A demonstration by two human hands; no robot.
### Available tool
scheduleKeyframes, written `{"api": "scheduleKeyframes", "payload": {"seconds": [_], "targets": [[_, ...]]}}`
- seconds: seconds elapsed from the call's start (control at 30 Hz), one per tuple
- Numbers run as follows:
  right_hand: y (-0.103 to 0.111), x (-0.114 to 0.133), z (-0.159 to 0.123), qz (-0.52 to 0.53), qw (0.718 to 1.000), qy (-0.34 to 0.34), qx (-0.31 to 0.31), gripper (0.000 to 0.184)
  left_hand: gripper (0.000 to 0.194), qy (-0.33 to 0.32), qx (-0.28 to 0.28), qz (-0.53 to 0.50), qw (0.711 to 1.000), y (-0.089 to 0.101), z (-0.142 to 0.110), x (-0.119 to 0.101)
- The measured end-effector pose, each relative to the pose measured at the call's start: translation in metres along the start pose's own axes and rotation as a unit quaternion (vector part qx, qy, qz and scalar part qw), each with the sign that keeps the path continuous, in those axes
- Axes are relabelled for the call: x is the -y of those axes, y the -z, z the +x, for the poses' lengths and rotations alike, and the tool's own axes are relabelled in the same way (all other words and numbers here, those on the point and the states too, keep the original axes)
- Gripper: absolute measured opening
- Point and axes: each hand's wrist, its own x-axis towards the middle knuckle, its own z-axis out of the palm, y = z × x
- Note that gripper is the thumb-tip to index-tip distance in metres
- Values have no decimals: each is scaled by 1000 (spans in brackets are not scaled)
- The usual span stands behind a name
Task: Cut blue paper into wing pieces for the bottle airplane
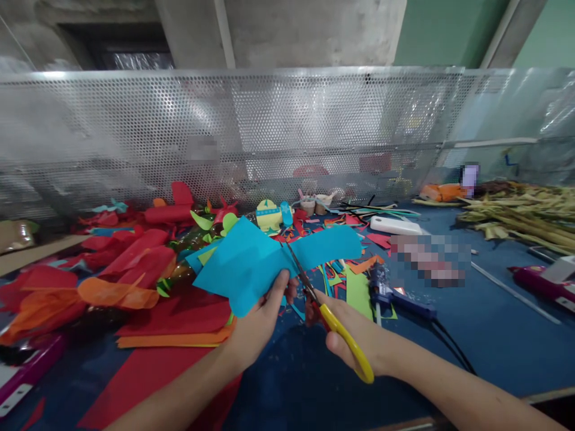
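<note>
My left hand [273, 299] pinches a blue sheet of craft paper or felt [245, 263] at its lower right edge, thumb on top. In my right hand [345, 326] is a pair of scissors [344, 341] with yellow and red handles, fingers wrapped round them. The blades reach up and left into the blue sheet, at the narrow place where a strip [327, 246] spreads off to the right. Whether the strip is still joined to the larger piece is hard to tell. Beneath my left forearm lie stacked red sheets [175, 314] and orange sheets [175, 341].
A blue glue gun [399, 296] with a black cord lies right of my right hand. Coloured scraps [332, 278] litter the middle. Red and orange cut-out shapes [130, 269] pile up at left. Dried stalks [525, 209] lie far right; a perforated metal screen [287, 120] stands behind.
</note>
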Motion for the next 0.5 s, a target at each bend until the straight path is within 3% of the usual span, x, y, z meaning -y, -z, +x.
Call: {"api": "scheduleKeyframes", "payload": {"seconds": [0.33, 0.5], "targets": [[0, -2, 3, 21, 1000, 5, -3, 68, 38, -24, 3, 4, 1000, -2, 2, 1], [-4, -11, 4, 27, 1000, -11, -11, 67, 36, 20, -7, -4, 1000, -3, 2, -4]]}}
